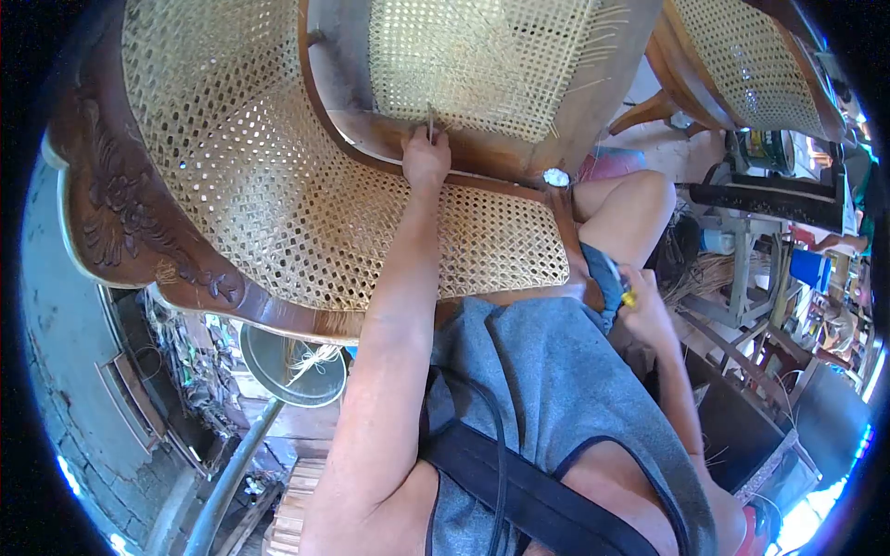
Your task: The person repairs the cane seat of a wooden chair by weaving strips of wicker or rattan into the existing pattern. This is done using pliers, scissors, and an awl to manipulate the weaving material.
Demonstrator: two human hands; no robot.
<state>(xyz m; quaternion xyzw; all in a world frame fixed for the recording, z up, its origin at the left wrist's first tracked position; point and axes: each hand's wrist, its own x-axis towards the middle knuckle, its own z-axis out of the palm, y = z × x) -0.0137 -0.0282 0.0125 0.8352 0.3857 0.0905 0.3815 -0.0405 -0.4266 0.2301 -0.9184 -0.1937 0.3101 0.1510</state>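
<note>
A carved wooden seat frame with woven cane panels lies across my lap. My left hand is closed around a thin pointed tool, at the lower edge of the upper cane panel. Loose cane ends stick out along that panel's right side. Down by my right thigh, my right hand is closed on a small yellow-handled tool, next to a blue cloth. A white lump sits on the wood near my knee.
A basin with cane strands is below at the left, beside a metal pipe. Another cane chair stands at the upper right. Wooden stands, a blue container and dark panels are at the right.
</note>
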